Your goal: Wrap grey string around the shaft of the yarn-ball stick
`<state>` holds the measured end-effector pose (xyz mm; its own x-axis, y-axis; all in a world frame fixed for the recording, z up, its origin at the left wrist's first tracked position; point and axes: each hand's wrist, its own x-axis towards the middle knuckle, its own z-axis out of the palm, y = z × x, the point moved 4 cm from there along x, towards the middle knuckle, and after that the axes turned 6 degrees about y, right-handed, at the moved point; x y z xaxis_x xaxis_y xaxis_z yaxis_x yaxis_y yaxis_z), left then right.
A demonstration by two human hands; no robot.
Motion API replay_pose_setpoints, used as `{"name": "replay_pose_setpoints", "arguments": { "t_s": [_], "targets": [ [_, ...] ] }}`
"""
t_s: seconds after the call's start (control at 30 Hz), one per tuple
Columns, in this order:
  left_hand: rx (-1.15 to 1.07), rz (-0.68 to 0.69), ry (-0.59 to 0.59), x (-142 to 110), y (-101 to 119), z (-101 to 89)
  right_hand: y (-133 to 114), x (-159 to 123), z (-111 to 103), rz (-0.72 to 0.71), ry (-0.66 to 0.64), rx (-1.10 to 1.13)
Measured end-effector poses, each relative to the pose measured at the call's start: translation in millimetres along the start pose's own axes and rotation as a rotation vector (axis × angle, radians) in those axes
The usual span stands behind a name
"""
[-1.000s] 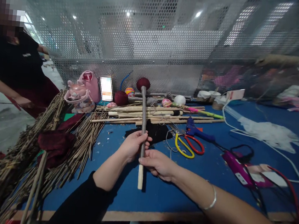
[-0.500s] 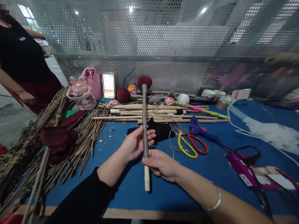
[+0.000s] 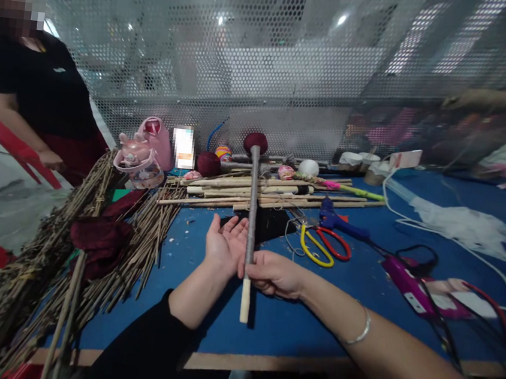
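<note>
My right hand [image 3: 275, 274] grips a mallet-like stick [image 3: 252, 213] near its lower end, thumb on top. The shaft is wrapped in grey, with a bare pale wooden end below and a dark red ball [image 3: 256, 144] at the far tip. My left hand [image 3: 227, 244] lies palm up just left of the shaft, its fingers spread and not closed round it. Under and beyond the hands is a black cloth [image 3: 271, 224]. Scissors [image 3: 326, 245] with one yellow and one red handle rest to the right.
Bundles of twigs [image 3: 47, 252] fill the left side, with dark red cloth [image 3: 98, 239] on them. Pale sticks [image 3: 216, 192] lie across the back. A blue glue gun [image 3: 340, 220], a purple power strip [image 3: 405, 287] and cables are at right. A person [image 3: 37, 88] stands at left.
My left hand has let go of the shaft and turned palm up, fingers spreading. The stick has swung a little to the right and more upright in my right hand.
</note>
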<state>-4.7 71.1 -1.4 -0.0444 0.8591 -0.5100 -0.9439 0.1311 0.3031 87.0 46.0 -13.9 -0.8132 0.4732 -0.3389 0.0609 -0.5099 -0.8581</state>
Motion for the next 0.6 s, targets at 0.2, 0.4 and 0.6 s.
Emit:
{"name": "replay_pose_setpoints", "arguments": {
  "t_s": [0.2, 0.4, 0.6],
  "targets": [
    [-0.01, 0.073, 0.029, 1, 11, -0.3, 2, 3, -1, -0.028, 0.155, -0.137],
    [0.215, -0.019, 0.134, -4, 5, -1.2, 0, 3, 1, -0.079, 0.226, -0.152],
    [0.119, 0.056, 0.167, -10, 12, -0.9, 0, 3, 3, -0.125, 0.213, -0.223]
  ]
}}
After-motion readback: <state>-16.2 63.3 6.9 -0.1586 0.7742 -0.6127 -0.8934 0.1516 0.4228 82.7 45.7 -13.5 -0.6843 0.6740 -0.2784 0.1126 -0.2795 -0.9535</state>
